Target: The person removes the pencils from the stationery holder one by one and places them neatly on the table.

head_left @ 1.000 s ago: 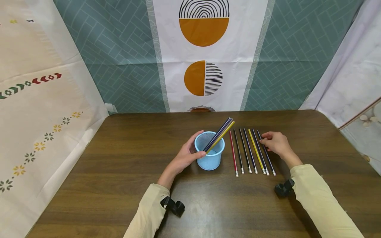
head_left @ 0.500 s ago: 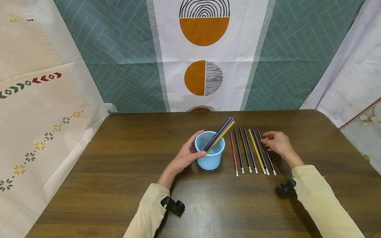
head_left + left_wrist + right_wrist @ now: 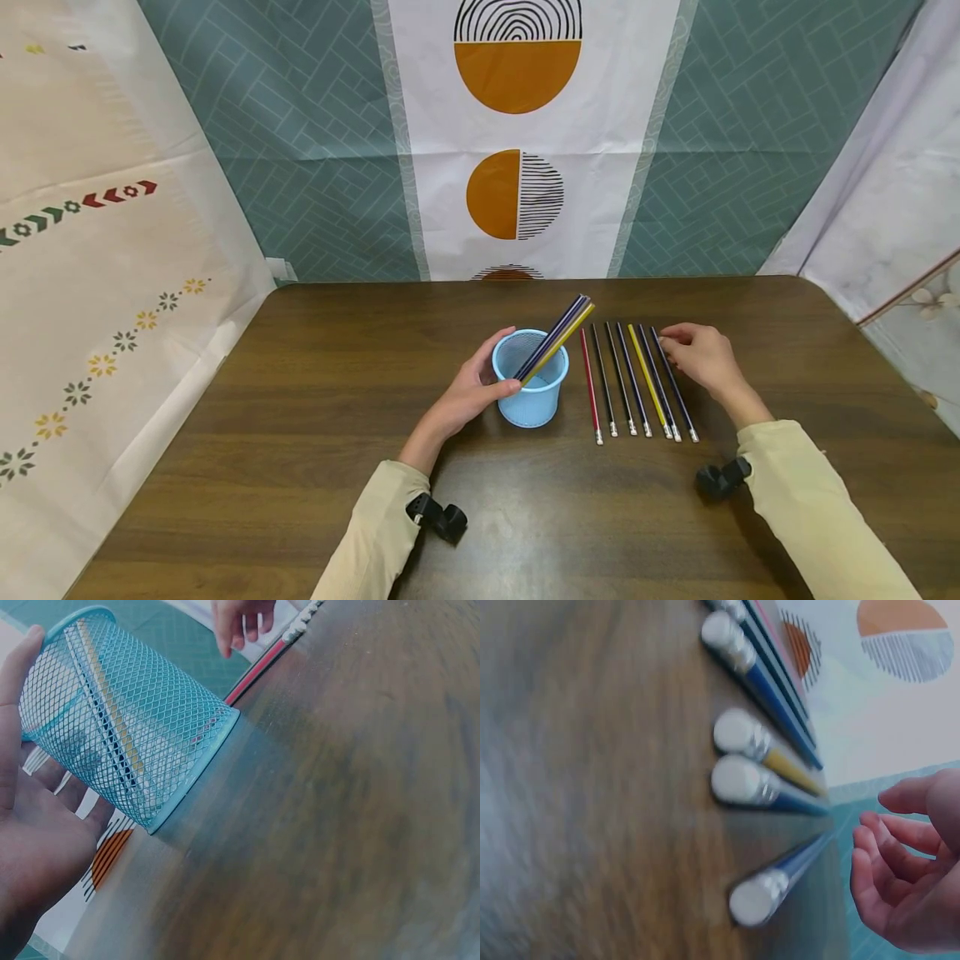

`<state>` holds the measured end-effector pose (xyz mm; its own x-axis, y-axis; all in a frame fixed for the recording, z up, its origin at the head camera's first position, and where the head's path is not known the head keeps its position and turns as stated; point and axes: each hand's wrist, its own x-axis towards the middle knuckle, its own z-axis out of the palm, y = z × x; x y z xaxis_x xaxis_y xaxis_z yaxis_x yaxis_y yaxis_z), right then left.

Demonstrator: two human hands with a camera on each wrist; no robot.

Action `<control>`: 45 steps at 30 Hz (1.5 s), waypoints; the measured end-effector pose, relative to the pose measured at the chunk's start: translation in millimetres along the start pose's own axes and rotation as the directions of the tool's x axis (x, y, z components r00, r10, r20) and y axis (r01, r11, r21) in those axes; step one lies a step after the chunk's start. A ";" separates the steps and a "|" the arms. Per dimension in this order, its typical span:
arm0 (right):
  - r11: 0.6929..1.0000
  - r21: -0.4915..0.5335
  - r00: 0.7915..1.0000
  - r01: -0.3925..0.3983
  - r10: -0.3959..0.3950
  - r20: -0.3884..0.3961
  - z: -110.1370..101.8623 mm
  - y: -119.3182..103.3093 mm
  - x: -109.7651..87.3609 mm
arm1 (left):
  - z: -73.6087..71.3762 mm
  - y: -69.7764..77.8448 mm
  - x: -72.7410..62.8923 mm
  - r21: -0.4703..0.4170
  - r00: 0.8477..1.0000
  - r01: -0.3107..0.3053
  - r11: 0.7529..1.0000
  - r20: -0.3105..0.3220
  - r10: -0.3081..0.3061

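A light blue mesh pencil cup (image 3: 529,408) stands on the table, gripped from its left side by my left hand (image 3: 468,398), thumb over the near rim. Inside it, several dark pencils and a yellow one (image 3: 577,323) lean to the right. A row of pencils lies right of the cup, eraser ends toward me: a red pencil (image 3: 591,387) at the left, then dark ones, a yellow pencil (image 3: 651,382) and dark blue ones. Beside the far end of the rightmost dark blue pencil (image 3: 678,394) is my right hand (image 3: 701,354). The right wrist view shows its fingers loosely bent, holding nothing.
The brown wooden table (image 3: 300,433) extends to a patterned cloth backdrop (image 3: 337,167) at the far edge. More cloth (image 3: 112,292) hangs along the left side. Black wrist cameras sit on both sleeves.
My right hand has shifted slightly away and to the right at the far end of the rightmost pencil. The left hand, cup and pencils stay as they were.
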<state>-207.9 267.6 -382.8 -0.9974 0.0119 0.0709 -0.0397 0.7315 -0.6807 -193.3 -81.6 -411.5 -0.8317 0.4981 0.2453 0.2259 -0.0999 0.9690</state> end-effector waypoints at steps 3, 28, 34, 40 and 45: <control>0.998 -0.042 0.999 0.037 -0.038 -0.011 1.2 -7.7 -2.5 | -0.2 -0.1 0.2 0.001 1.000 0.003 1.000 -0.003 -0.003; 0.876 0.481 0.983 0.040 -0.121 0.138 34.3 -79.5 -23.5 | -0.3 0.4 -0.9 -0.003 1.000 0.011 1.000 -0.009 -0.011; 0.842 0.538 0.989 0.023 -0.100 0.113 44.6 -90.2 -22.8 | -0.1 0.6 -0.3 0.004 1.000 0.015 1.000 -0.006 -0.015; 0.842 0.540 0.996 0.022 -0.067 0.065 49.8 -100.4 -22.4 | 0.4 1.8 -0.5 0.008 1.000 0.006 1.000 -0.007 -0.006; 0.844 0.536 0.997 0.025 -0.058 0.044 54.2 -105.7 -22.1 | 0.2 2.1 0.1 0.010 1.000 0.009 1.000 -0.004 -0.009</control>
<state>-184.9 153.0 -352.0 -0.9951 -0.0607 0.0776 -0.0906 0.2522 -0.9634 -192.8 -81.6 -409.5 -0.8360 0.4951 0.2364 0.2232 -0.0867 0.9709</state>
